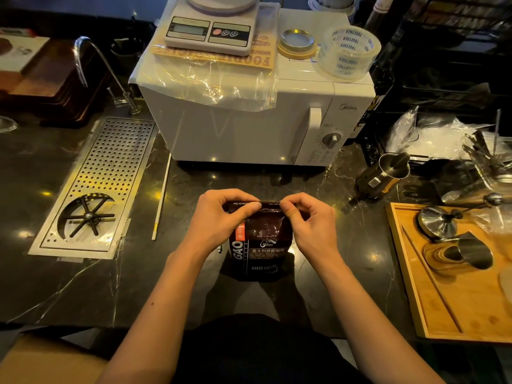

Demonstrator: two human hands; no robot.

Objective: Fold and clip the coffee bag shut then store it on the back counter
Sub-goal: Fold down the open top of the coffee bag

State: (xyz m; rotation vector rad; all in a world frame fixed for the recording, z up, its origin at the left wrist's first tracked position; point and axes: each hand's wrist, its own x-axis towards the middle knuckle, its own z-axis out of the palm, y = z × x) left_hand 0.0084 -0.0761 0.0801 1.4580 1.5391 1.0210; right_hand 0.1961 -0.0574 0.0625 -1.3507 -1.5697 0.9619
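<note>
Dark coffee bag [257,242] standing upright on black marble counter [83,286], centre frame, directly before white microwave [249,117] at 12 o'clock. Left hand [219,217] and right hand [307,223] reaching forward with bare forearms converging, wrists bent, thumbs and fingertips pinched tight on folded top edge of bag, knuckles arched. Perforated drip tray [110,173] at 10 o'clock, wooden tray [443,314] at 3 o'clock.

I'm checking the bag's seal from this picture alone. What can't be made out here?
- Bag top fold: head view, covered by the left hand and right hand.
- Clip: none visible.
- Bag's small print: too small.
- Scale platform: cut off by the top edge.
</note>
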